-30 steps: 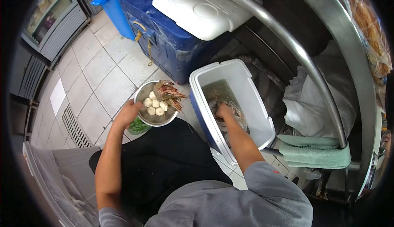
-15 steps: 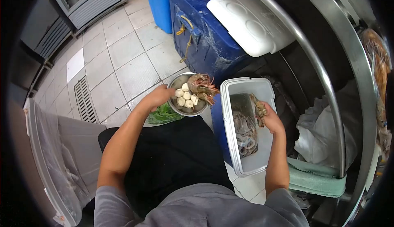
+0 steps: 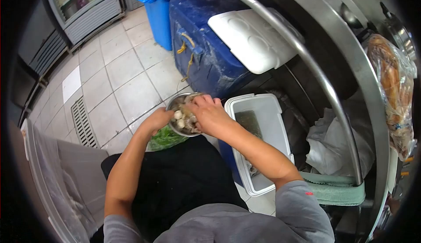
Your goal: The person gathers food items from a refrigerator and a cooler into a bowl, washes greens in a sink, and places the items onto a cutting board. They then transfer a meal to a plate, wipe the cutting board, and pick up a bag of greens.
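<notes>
A metal bowl point(image 3: 174, 101) is held at its left rim by my left hand point(image 3: 158, 121), over the front edge of my black apron. In it lie several round white pieces point(image 3: 179, 115) whose kind I cannot make out. My right hand point(image 3: 209, 115) reaches across to the bowl, its fingers curled over a greyish prawn point(image 3: 191, 124); its fingertips partly hide the bowl's contents. Below the bowl, green leaves point(image 3: 164, 139) lie, seemingly in clear plastic. To the right stands an open white cool box point(image 3: 248, 190) with murky water point(image 3: 249, 123); my right forearm covers part of it.
A large blue chest point(image 3: 197, 58) stands ahead, with a white lid point(image 3: 250, 36) on top. A curved metal rail point(image 3: 326, 78) runs along the right, near a green padded piece point(image 3: 333, 190). At left stands a grey bin point(image 3: 66, 159); behind is a blue bin point(image 3: 157, 23).
My right hand has moved left with a prawn, from over the white cool box to the bowl. The bowl sits slightly further left in view, still in my left hand.
</notes>
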The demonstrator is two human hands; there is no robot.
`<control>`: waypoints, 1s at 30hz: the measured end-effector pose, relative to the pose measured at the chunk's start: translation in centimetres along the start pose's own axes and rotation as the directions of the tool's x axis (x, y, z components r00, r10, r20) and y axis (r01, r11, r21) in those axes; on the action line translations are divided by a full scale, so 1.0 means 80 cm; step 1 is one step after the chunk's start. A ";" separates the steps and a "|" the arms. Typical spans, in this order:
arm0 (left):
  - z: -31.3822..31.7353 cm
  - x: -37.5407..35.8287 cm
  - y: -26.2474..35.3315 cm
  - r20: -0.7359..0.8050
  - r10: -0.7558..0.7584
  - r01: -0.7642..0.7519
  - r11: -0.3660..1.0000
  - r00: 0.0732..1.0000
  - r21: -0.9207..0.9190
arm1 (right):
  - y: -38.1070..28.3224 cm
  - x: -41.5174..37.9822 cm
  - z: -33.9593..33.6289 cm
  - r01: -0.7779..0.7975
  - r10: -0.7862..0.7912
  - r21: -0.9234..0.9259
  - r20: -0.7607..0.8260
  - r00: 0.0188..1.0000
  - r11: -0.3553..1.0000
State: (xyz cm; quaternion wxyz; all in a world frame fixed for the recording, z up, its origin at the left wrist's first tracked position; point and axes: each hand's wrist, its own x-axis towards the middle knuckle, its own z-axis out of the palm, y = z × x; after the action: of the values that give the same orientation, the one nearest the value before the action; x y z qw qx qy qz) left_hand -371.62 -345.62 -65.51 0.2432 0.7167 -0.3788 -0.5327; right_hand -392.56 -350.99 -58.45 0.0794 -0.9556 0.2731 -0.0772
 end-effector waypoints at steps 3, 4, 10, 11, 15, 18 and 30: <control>-0.019 -0.006 -0.009 -0.001 0.028 -0.028 0.997 1.000 -0.067 | 0.028 -0.018 -0.065 -0.009 0.078 0.365 -0.173 0.982 0.931; -0.022 -0.006 -0.005 0.015 0.082 -0.079 0.987 0.997 -0.141 | 0.045 -0.034 -0.089 -0.139 0.315 0.578 -0.216 0.924 0.804; -0.051 0.004 0.004 -0.120 -0.094 0.087 0.994 0.988 -0.064 | 0.252 -0.058 -0.121 -0.096 0.971 0.992 -0.058 0.234 0.083; -0.051 0.014 -0.008 -0.096 -0.096 0.092 0.995 0.991 -0.043 | 0.286 -0.045 -0.118 -0.037 0.943 0.999 0.045 0.331 -0.035; -0.061 0.066 -0.052 -0.177 0.033 -0.075 0.968 0.984 -0.240 | 0.342 -0.007 -0.100 0.028 0.908 0.987 0.136 0.395 -0.160; -0.071 0.075 -0.060 -0.237 0.032 -0.083 0.974 0.971 -0.210 | 0.347 -0.037 -0.087 0.208 0.931 0.969 0.050 0.361 -0.133; -0.111 0.134 -0.115 -0.089 0.082 -0.117 0.829 0.993 -0.546 | 0.263 -0.512 -0.060 -0.229 0.923 0.935 0.320 0.214 -0.271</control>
State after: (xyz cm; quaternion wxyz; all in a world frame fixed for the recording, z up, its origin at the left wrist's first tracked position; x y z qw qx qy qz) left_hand -359.04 -349.26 -75.89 0.4779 0.6118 -0.2388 -0.5833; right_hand -438.54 -347.24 -62.14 0.5534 -0.2811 0.6478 -0.4417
